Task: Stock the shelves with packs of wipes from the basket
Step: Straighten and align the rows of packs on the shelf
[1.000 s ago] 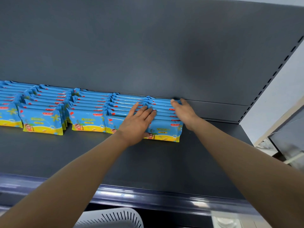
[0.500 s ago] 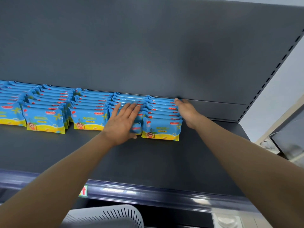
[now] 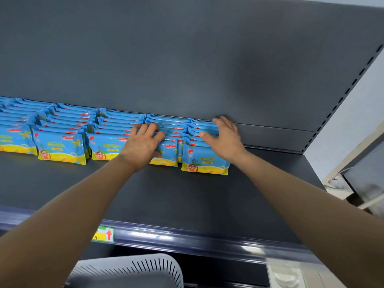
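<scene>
Blue glossy film covers the packs (image 3: 204, 161), which stand on edge in files running front to back on the shelf (image 3: 187, 196). Each has a yellow band at the foot and a flat crimped seam on top. On my screen I count at least five files side by side, the far-left one cut by the frame edge. The rearmost packs touch the back panel (image 3: 187, 59), a matte dark grey sheet. My left grip (image 3: 143, 146) is on the second file from the right: its fingers curl over the top seams and the thumb tip shows low against the front pack, so it holds those packs. My right grip (image 3: 225, 138) lies wide on the last file, fingers fairly straight and reaching to the back panel, thumb spread to the left across the seams; it presses and clasps nothing. Right of that file, smooth dark shelf runs on to the upright (image 3: 342, 94) with its row of slots. A broad band of the same surface lies between the front packs and the rail (image 3: 207, 244), a shiny rounded strip carrying a green and yellow tag (image 3: 104, 233) with a red arrow. Below the rail sits the basket (image 3: 133, 269), white plastic with a slotted rim; I cannot make out what is inside it.
</scene>
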Demonstrator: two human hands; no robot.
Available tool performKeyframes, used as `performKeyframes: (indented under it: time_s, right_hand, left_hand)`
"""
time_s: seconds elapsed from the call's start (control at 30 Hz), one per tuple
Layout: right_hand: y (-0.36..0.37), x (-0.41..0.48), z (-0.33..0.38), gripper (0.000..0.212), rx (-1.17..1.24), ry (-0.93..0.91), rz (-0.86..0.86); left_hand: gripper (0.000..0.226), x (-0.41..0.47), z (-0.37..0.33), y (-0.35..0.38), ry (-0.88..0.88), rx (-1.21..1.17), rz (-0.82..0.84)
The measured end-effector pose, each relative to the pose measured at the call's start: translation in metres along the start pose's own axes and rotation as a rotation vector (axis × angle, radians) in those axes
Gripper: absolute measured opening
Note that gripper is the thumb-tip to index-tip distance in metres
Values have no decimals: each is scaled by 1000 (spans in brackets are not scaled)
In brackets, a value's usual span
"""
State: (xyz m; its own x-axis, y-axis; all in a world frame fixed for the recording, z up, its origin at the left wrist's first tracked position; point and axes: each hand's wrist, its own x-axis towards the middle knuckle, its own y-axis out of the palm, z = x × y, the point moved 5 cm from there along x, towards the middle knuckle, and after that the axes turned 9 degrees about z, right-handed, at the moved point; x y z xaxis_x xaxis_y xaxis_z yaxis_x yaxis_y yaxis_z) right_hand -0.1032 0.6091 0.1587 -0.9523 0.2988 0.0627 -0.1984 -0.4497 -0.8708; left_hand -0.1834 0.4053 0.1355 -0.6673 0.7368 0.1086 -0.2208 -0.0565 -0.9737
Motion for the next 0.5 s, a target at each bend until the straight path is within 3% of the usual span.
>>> performKeyframes:
  time_s: [0.2,0.3,0.5]
  right_hand:
    - [23,-3,48,44,-184,-232,48]
    - [43,-1,63,42,-302,-261,105]
    - [56,4,76,26,-342,-293,32]
  left_hand:
    - [42,0,-7,-7,25,-128,-67]
    - [45,-2,-7,-8,-19,-174,-85]
    - [57,-37,49,-1,-199,-146,-128]
